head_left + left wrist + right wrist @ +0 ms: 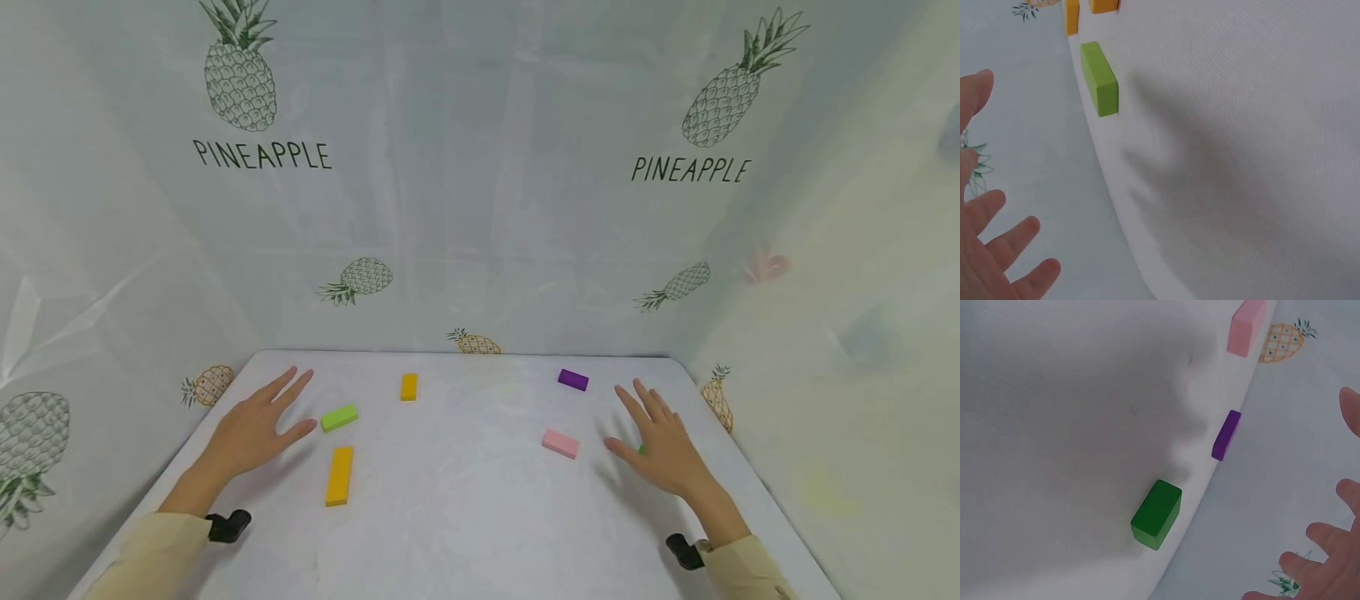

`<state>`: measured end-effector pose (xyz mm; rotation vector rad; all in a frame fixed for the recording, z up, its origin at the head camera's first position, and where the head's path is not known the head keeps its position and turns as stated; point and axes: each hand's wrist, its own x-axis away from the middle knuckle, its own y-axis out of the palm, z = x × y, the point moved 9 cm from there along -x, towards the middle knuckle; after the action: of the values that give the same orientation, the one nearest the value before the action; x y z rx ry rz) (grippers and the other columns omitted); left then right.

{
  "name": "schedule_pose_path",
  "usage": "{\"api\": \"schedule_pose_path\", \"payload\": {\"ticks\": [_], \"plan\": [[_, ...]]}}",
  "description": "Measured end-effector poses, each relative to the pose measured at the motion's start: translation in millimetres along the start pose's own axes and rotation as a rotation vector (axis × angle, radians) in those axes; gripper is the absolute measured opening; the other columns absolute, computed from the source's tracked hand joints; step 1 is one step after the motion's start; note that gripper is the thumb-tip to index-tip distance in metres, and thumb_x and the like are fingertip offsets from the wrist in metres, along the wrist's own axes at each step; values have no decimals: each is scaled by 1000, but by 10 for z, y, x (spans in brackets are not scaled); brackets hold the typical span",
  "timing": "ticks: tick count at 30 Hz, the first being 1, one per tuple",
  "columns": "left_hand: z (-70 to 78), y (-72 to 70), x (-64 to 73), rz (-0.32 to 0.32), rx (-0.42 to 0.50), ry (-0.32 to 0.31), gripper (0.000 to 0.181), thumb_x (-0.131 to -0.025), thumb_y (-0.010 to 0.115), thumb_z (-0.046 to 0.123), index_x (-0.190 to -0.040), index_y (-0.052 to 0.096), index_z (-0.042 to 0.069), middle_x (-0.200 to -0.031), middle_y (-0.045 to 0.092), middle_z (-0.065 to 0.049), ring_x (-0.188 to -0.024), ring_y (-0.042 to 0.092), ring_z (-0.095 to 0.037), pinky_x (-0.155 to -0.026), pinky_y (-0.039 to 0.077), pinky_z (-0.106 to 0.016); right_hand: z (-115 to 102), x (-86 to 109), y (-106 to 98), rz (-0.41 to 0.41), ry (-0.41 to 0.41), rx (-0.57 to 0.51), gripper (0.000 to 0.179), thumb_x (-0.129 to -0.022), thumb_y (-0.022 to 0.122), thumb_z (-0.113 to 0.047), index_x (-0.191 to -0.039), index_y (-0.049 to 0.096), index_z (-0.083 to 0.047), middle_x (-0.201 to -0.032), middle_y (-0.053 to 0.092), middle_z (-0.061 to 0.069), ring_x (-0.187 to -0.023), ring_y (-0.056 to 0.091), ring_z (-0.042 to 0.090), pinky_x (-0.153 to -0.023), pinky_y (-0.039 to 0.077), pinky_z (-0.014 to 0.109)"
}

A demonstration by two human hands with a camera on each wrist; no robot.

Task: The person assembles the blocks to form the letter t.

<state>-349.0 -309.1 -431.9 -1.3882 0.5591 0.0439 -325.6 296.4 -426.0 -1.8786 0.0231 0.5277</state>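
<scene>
My left hand (251, 425) is over the table's left side with fingers spread, holding nothing. Just beyond its thumb lies a lime green block (340, 417), also seen in the left wrist view (1099, 80). Closer to me is a long yellow block (339, 476), and farther back a shorter yellow block (408, 387). On the right, my right hand (663, 450) hovers with spread fingers and nothing in it. It mostly hides a dark green block (1157, 514) in the head view. Left of its fingers lie a pink block (561, 443) and a purple block (573, 380).
The blocks lie apart on a white-covered table (465, 517). A pale curtain (480, 167) printed with pineapples rises behind the far edge and along both sides. A black wrist device (228, 526) sits at the left sleeve, another black wrist device (684, 552) at the right.
</scene>
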Motion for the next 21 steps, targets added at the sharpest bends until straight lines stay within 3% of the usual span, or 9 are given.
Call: {"api": "schedule_pose_path", "payload": {"ticks": [8, 14, 21], "plan": [[-59, 173, -92, -82, 174, -94, 95, -95, 78, 47, -171, 24, 26, -168, 35, -24, -147, 39, -53, -107, 40, -77, 12, -33, 78, 26, -16, -43, 85, -95, 79, -39, -165, 38, -12, -167, 34, 29, -149, 32, 59, -109, 33, 83], [-88, 296, -143, -136, 296, -146, 98, -93, 82, 45, -171, 26, 25, -168, 34, -25, -150, 35, -52, -114, 33, -77, 21, -46, 149, 18, -8, -95, 83, -97, 78, -38, -164, 38, -12, -166, 34, 28, -149, 35, 55, -104, 39, 82], [-72, 378, -210, -148, 403, -146, 89, -91, 86, 34, -166, 39, 20, -163, 43, -23, -135, 54, -48, -105, 47, -72, 5, -83, 199, -4, -5, -169, 80, -99, 77, -35, -164, 39, -10, -165, 35, 27, -148, 36, 53, -107, 39, 80]]}}
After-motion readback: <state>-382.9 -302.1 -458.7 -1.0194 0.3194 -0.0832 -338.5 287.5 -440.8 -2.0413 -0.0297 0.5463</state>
